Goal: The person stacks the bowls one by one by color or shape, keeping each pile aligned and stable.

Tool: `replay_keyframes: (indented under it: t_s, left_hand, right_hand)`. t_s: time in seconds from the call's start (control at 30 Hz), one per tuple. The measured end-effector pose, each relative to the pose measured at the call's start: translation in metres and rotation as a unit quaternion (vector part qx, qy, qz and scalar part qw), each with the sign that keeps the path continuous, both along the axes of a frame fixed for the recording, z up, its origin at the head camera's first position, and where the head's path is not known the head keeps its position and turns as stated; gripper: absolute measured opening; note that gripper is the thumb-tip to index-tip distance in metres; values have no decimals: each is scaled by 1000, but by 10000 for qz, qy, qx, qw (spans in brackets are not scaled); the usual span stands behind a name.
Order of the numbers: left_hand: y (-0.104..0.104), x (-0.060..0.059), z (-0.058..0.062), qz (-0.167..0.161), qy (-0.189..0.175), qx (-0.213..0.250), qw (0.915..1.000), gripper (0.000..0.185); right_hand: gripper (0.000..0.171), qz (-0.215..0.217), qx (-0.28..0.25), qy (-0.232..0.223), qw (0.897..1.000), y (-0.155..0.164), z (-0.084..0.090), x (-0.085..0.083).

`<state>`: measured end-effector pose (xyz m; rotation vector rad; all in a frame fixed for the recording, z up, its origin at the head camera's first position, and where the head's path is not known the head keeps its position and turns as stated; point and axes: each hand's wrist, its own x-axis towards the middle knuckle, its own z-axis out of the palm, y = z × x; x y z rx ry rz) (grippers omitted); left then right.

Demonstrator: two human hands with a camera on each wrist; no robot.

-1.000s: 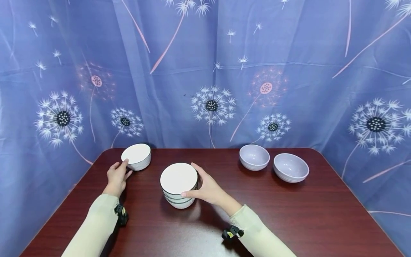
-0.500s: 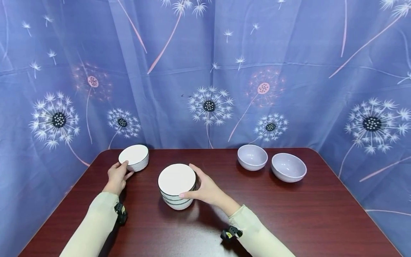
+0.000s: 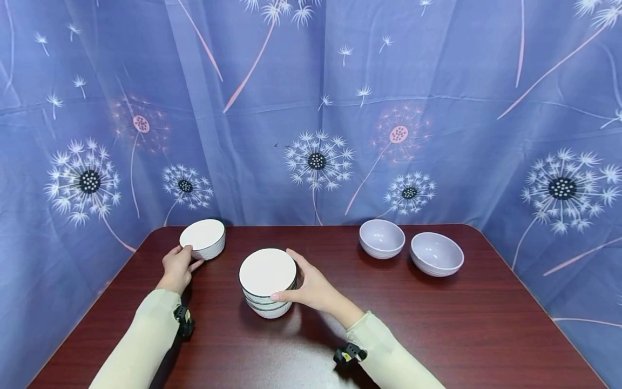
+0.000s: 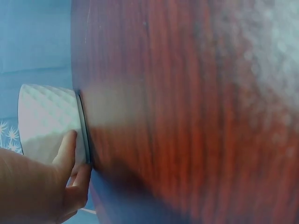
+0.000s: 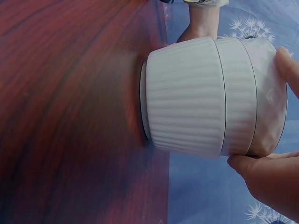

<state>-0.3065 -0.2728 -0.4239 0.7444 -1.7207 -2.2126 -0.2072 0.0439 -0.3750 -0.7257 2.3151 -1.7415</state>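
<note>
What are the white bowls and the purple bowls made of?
The stack of white bowls under the right hand looks like glazed ceramic: ribbed walls, dark rim lines, soft shine. The single white bowl by the left hand seems the same, with a quilted outside. The two lavender bowls look matte, perhaps plastic or melamine; hard to be sure.

two lilac bowls (image 3: 382, 238) (image 3: 436, 254), dark wooden table (image 3: 437, 324), dandelion-print blue curtain (image 3: 437, 108)
</note>
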Motion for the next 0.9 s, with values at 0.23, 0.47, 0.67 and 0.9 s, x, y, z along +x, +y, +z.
replay_keyframes:
  t_s: [0.23,0.47,0.67,0.9]
  left_hand:
    - [1,0,-3,274,150,-92,9995,51]
    - [1,2,-3,512,289,-179,9981,49]
    - [1,3,-1,458,259,-183,9984,49]
    - [3,6,0,506,280,-23,9983,52]
  right_hand:
    - [92,18,-34,-70,10000,0,0,1]
    - [93,134,-272,-173,9994,-1,0,-1]
    - [93,201,-366,-288,9987,-1,-2,-2]
    - [94,193,-349,-255,9989,-1,-3,-1]
